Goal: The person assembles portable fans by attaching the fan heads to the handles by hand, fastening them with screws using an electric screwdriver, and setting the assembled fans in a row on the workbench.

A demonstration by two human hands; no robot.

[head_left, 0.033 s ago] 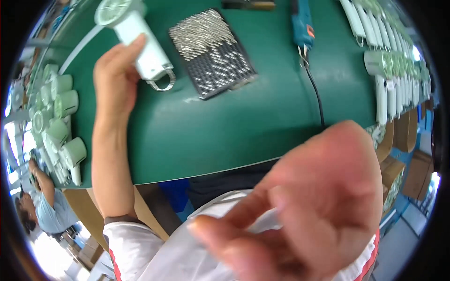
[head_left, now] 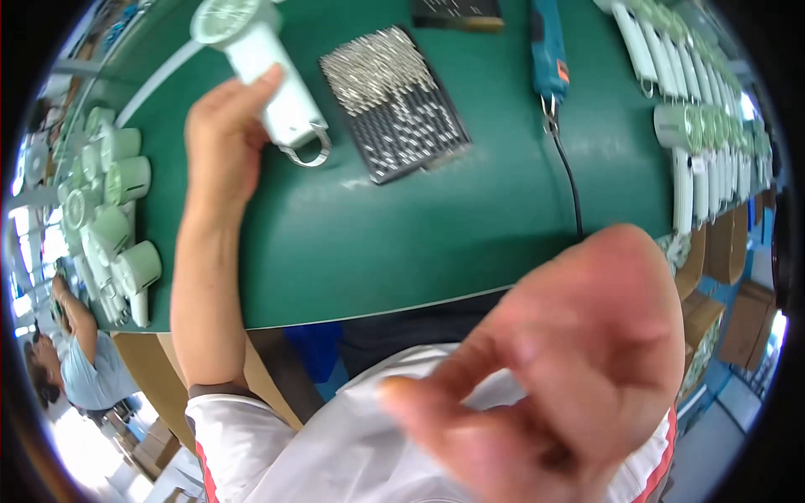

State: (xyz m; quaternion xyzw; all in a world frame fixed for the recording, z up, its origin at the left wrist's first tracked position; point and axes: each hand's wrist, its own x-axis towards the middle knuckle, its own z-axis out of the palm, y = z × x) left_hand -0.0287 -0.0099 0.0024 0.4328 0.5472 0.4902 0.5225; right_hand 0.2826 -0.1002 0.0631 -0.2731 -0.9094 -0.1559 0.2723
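My left hand [head_left: 225,126] is closed around the handle of a white and pale-green handheld fan [head_left: 281,92]. Its round grille head points away to the upper left, and a ring-shaped wrist loop hangs from the near end. Just right of it lies a black perforated tray [head_left: 362,141], with silvery screw-like pieces [head_left: 379,65] heaped over its far half and standing in holes in the near half. My right hand [head_left: 562,360] is raised close to the camera, blurred, with its fingers curled inward. What those fingers hold, if anything, is hidden.
A teal electric screwdriver [head_left: 550,67] with a black cord lies on the green tabletop [head_left: 377,251]. Another dark tray [head_left: 457,15] sits at the far edge. Fans stand in rows at right [head_left: 704,180] and cluster at left [head_left: 126,193]. Beyond them sits a person in light blue [head_left: 88,373].
The whole view has shifted, so the table and its things appear slightly lower and farther right. My right fingertips have drawn inward a little. My left hand keeps its hold on the fan.
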